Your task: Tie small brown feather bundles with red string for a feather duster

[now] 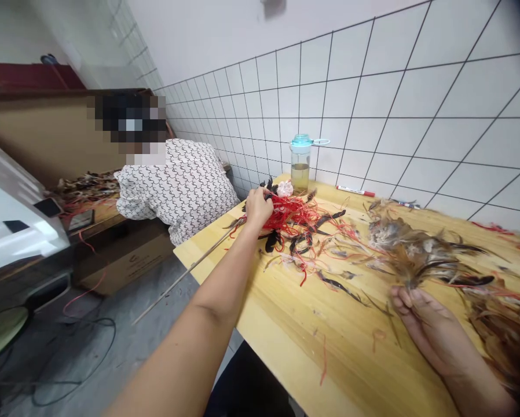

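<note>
My left hand (pixel 259 207) reaches to the far left part of the table, fingers curled at the edge of a tangled heap of red strings (pixel 292 211). It looks closed on some of them, though its fingertips are partly hidden. Black feathers (pixel 272 240) lie in and around the heap. A thin stick (pixel 186 271) runs from beside that hand out over the table's left edge. At the right, my right hand (pixel 425 321) pinches a small bunch of brown feathers (pixel 407 260) by their lower ends, just above the tabletop.
Loose feathers (pixel 434 246) and brown feathers (pixel 503 324) cover the table's (pixel 295 341) right side. Near the tiled wall stand a water bottle (pixel 300 168) and a red-capped marker (pixel 355 191). Another person (pixel 182 185) sits at the left; cables (pixel 107 347) lie on the floor.
</note>
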Tool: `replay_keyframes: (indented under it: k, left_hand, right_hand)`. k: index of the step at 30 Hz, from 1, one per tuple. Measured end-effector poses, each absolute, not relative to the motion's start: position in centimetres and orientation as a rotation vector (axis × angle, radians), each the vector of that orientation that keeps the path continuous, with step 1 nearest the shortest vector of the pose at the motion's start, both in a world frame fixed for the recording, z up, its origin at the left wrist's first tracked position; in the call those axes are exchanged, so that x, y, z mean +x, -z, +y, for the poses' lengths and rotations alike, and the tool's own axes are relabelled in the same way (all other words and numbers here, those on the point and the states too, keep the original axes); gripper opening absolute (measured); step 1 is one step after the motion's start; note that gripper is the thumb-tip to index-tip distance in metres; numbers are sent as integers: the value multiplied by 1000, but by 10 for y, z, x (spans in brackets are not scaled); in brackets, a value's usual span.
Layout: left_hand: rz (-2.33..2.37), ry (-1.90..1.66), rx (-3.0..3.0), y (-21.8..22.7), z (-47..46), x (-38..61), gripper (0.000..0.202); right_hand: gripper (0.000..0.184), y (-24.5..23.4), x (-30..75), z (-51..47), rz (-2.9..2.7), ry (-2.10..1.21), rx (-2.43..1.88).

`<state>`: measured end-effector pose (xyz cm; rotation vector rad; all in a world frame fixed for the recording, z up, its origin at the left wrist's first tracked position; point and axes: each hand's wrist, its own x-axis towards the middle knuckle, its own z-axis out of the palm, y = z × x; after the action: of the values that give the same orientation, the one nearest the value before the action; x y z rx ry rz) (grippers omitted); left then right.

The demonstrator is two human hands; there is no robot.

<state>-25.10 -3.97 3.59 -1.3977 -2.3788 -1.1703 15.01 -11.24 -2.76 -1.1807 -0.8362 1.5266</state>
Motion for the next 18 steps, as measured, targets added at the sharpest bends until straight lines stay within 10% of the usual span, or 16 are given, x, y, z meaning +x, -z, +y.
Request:
replay_keyframes:
  k: [18]
  left_hand:
    - [-1873,491,-2253,-7,-51,-152,28]
  right_hand:
    - [47,22,149,-115,-852,-1514,-1277]
